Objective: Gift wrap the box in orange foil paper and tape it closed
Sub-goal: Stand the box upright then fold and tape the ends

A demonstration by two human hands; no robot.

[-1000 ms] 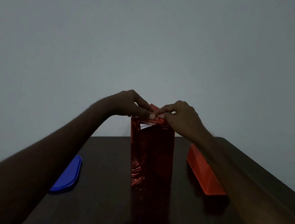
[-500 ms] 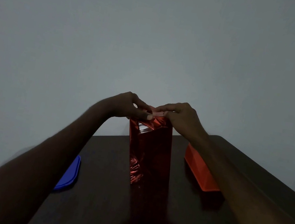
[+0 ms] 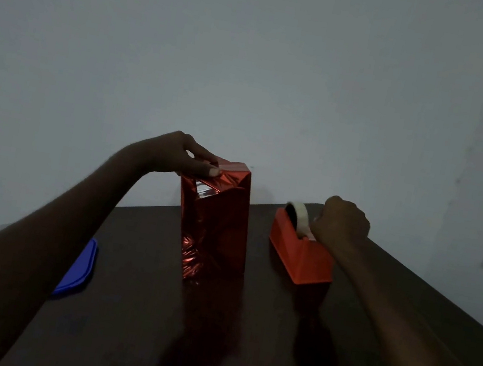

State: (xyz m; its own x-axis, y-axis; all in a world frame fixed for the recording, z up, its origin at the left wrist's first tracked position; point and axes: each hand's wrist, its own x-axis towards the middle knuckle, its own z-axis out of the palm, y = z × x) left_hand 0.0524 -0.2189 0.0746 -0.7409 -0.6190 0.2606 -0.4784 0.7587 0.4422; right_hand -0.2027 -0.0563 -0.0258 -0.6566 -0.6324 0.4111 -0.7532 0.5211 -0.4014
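Box (image 3: 213,226) under left hand (image 3: 179,156)

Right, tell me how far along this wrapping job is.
Done: the box stands upright on the table, its sides covered in orange foil. In hand: the left hand pins the folded top flap while the right hand is at the tape dispenser. Left: tear off tape and seal the top.

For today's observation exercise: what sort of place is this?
Probably a dim room at home: a dark wooden table against a plain grey wall, with an orange plastic tape dispenser.
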